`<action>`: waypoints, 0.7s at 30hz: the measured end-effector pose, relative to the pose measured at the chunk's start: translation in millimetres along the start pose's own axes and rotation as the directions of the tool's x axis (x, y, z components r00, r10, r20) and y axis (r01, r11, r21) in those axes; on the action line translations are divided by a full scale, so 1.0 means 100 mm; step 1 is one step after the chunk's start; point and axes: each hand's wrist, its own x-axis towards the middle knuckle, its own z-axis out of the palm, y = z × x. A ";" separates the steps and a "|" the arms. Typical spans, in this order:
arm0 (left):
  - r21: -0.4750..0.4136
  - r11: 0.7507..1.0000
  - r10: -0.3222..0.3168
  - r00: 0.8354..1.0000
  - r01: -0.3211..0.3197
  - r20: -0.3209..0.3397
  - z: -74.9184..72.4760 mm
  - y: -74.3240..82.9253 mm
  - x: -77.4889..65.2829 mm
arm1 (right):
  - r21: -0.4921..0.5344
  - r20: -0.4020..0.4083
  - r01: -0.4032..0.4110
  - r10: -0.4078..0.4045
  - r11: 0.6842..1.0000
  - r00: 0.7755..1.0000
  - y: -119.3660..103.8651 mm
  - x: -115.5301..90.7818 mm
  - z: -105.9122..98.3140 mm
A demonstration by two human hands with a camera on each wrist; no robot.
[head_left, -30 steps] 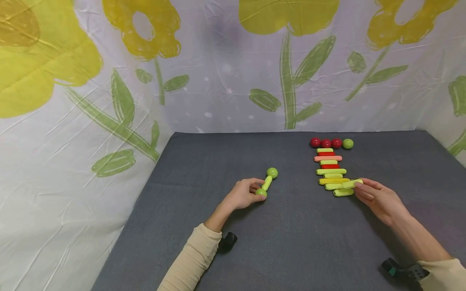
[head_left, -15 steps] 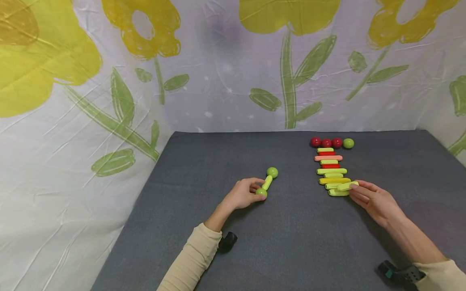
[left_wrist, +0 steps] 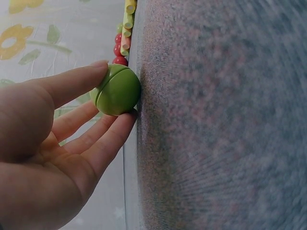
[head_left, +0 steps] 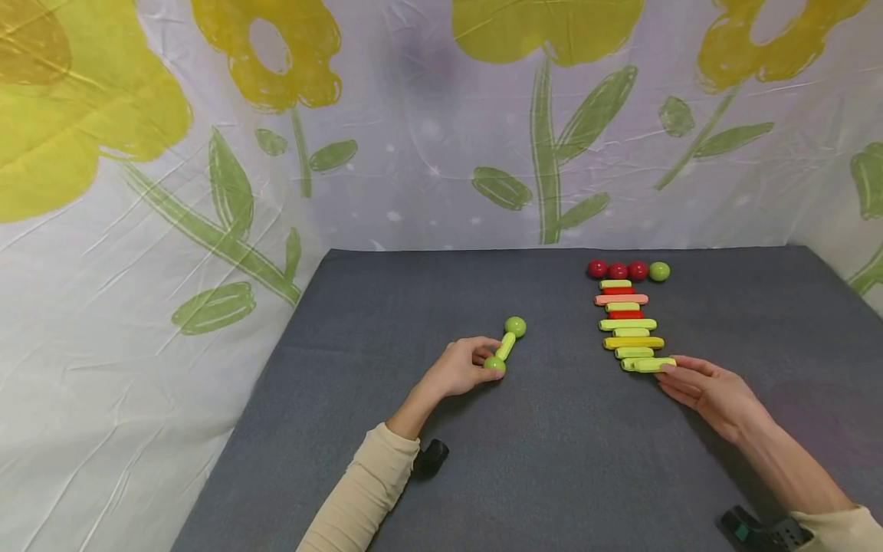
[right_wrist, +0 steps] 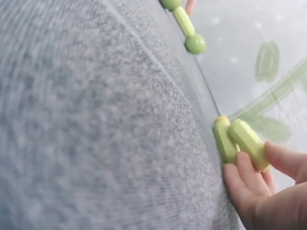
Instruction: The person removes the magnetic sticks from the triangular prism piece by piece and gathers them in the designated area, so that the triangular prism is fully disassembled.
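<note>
My left hand (head_left: 461, 368) pinches a green ball (head_left: 494, 366) between thumb and fingers, low over the dark cloth. A short yellow-green rod (head_left: 506, 346) joins that ball to a second green ball (head_left: 515, 326). On the right, my right hand (head_left: 717, 395) holds a short ribbed yellow-green rod (right_wrist: 249, 143) between thumb and fingers. That rod overlaps the nearest rod (right_wrist: 224, 139) of a row; whether the two touch is unclear. In the right wrist view, the fingertips lie close beside the nearest rod.
Yellow-green, red, pink and yellow rods (head_left: 628, 325) lie side by side in a row running away from me. Beyond them sit red balls (head_left: 617, 271) and a green ball (head_left: 659, 271) in a line. A flower-printed curtain (head_left: 414, 169) hangs behind the table (head_left: 414, 299).
My right hand has moved slightly left and toward me, bringing its rod over the nearest one. The nearest rod has shifted a little left. My left hand stays in place.
</note>
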 end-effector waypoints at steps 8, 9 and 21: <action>0.005 1.000 0.014 1.000 -0.014 0.004 0.00 -0.01 0.00 | -0.343 -0.039 -0.037 0.025 0.939 0.999 -0.01 -0.01 0.04; 0.006 1.000 0.013 1.000 -0.013 0.005 0.00 -0.01 0.00 | -0.395 -0.049 -0.041 0.024 0.918 0.999 -0.01 -0.01 0.04; 0.008 1.000 0.007 1.000 -0.007 0.009 0.01 -0.01 0.01 | -0.530 -0.104 -0.101 0.053 0.842 0.993 -0.02 -0.02 0.04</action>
